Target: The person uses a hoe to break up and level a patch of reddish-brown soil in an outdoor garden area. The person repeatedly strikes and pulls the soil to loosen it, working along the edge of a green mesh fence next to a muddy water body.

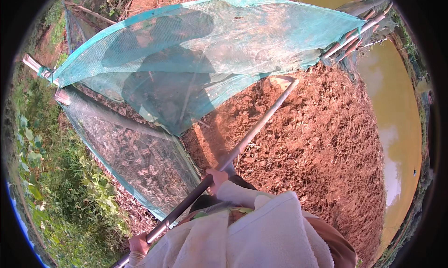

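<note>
Both my hands are closed round the long handle of a hoe, which runs from the lower left up to the right. My left hand grips it low, near the bottom edge of the view. Farther up the dark part of the handle, my right hand is wrapped round it in front of my body. At the far end, the pale hoe blade rests against reddish-brown soil, just under the lower edge of a green-blue mesh net.
The net hangs between a wooden post at left and several poles at right. A lower mesh panel stands on my left, beside green plants. Muddy water borders the soil on the right.
</note>
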Motion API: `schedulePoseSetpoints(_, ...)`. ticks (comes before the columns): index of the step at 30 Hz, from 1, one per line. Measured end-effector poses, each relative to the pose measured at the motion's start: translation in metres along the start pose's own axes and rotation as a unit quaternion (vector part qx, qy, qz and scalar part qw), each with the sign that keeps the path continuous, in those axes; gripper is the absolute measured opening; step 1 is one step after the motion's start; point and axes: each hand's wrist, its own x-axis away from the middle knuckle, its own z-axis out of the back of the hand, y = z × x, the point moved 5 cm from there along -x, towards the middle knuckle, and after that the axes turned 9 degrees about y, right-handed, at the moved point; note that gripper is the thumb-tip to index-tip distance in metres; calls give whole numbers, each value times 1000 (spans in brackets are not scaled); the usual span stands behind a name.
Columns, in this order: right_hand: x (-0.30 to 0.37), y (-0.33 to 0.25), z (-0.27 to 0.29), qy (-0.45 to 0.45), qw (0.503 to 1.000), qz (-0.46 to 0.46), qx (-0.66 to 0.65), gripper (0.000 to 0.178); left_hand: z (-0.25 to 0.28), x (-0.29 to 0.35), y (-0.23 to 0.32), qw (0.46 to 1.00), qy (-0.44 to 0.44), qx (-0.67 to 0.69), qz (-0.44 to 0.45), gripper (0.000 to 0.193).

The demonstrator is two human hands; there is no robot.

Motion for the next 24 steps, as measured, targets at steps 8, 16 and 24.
schedulePoseSetpoints(8,-74,-162,11,93,979,178,49,14,7,-75,153,978,-122,164,-32,33)
schedulePoseSetpoints(16,-57,-34,-14,75,971,165,156,19,39,8,73,986,-106,91,87,29)
schedulePoseSetpoints(24,-14,73,8,-1,994,40,100,17,-52,90,-29,985,-100,87,110,25)
